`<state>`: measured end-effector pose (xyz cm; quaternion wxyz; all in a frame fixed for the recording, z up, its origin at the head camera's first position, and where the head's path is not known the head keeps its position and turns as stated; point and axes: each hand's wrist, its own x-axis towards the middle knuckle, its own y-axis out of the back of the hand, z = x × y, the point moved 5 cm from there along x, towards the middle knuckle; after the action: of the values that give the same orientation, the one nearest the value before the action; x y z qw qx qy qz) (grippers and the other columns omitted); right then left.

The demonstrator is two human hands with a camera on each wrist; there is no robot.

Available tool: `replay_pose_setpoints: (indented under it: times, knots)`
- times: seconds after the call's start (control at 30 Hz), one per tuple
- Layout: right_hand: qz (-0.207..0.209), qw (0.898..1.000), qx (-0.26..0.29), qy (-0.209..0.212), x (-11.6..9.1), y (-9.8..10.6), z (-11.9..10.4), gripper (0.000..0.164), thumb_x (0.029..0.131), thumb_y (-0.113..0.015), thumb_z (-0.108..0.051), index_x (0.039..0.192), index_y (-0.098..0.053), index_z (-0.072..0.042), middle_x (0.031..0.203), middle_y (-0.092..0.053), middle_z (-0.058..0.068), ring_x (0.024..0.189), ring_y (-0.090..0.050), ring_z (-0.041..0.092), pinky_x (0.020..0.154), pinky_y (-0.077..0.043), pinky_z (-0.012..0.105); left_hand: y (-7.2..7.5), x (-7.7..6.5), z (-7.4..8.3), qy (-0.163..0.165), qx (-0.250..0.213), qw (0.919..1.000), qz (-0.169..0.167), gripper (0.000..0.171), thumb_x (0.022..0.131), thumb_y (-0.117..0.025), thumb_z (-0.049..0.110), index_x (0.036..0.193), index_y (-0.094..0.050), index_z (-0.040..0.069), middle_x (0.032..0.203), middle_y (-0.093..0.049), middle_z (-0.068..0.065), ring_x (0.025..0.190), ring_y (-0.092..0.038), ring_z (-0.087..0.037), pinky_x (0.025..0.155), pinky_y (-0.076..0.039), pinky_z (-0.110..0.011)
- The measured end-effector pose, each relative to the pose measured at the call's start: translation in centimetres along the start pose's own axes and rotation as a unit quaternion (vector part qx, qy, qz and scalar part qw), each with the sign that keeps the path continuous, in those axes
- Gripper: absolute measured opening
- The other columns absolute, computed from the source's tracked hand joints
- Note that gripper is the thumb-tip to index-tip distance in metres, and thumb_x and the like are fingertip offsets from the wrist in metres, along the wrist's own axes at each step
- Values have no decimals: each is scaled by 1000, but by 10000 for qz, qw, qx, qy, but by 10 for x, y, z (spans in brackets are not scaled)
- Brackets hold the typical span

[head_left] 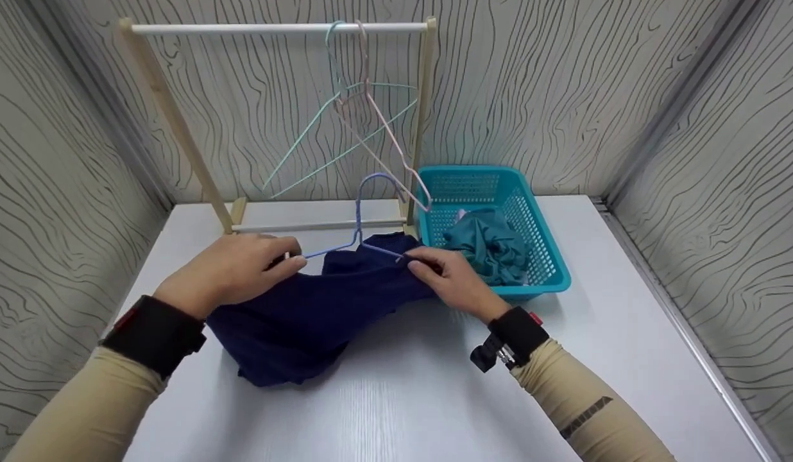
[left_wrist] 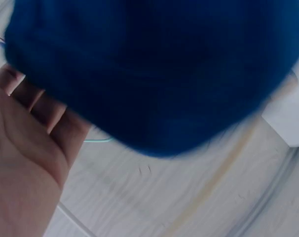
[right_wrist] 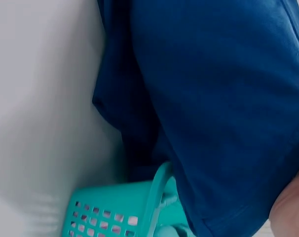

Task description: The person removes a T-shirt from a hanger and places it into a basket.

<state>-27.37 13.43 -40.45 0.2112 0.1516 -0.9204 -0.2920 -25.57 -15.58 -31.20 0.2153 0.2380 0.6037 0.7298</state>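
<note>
A navy blue garment [head_left: 319, 314] hangs between the two hands over the white table, draped around a blue-violet wire hanger [head_left: 357, 218] whose hook points up. The left hand [head_left: 233, 269] pinches the hanger's left arm and the cloth at that end. In the left wrist view, the garment [left_wrist: 164, 74] covers the left hand's fingertips. At the other end, the right hand [head_left: 457, 282] pinches the garment's corner with the hanger's right arm. The right wrist view shows the garment [right_wrist: 213, 108] hanging down, with only a bit of the hand visible. The garment's kind is unclear.
A clothes rack [head_left: 274, 29] stands at the back, carrying a mint green hanger [head_left: 306, 131] and a pink hanger [head_left: 387, 128]. Right of it, a teal basket [head_left: 550, 256] contains a crumpled green cloth [head_left: 489, 247]. Wood-patterned walls enclose the white table [head_left: 383, 410].
</note>
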Motion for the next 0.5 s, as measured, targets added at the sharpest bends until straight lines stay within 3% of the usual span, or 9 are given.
replay_pose_setpoints:
  times: [0.1,0.3,0.5]
  knots:
    - [-49,10000,27,52,0,-4,-10,27,101,-54,-26,121,-67,-15,121,-68,2,111,-62,16,95,-49,36,-3,13,10,-71,-147,9999,20,27,102,-46,40,99,-65,20,82,-62,7,76,-58,-14,73,-49,-40]
    - [-123,9999,64,14,0,-16,-17,25,100,-55,-22,120,-68,-15,118,-70,2,104,-63,17,89,-50,33,-9,36,26,-223,-452,9987,65,29,100,-50,41,88,-62,18,74,-57,6,69,-54,-13,69,-46,-36]
    - [-262,9994,232,38,-2,-17,-23,25,100,-56,-23,120,-69,-17,114,-71,1,98,-61,14,85,-49,28,-13,44,32,-466,-1235,9908,-301,31,102,-49,35,79,-64,19,62,-59,9,61,-54,-8,69,-45,-31]
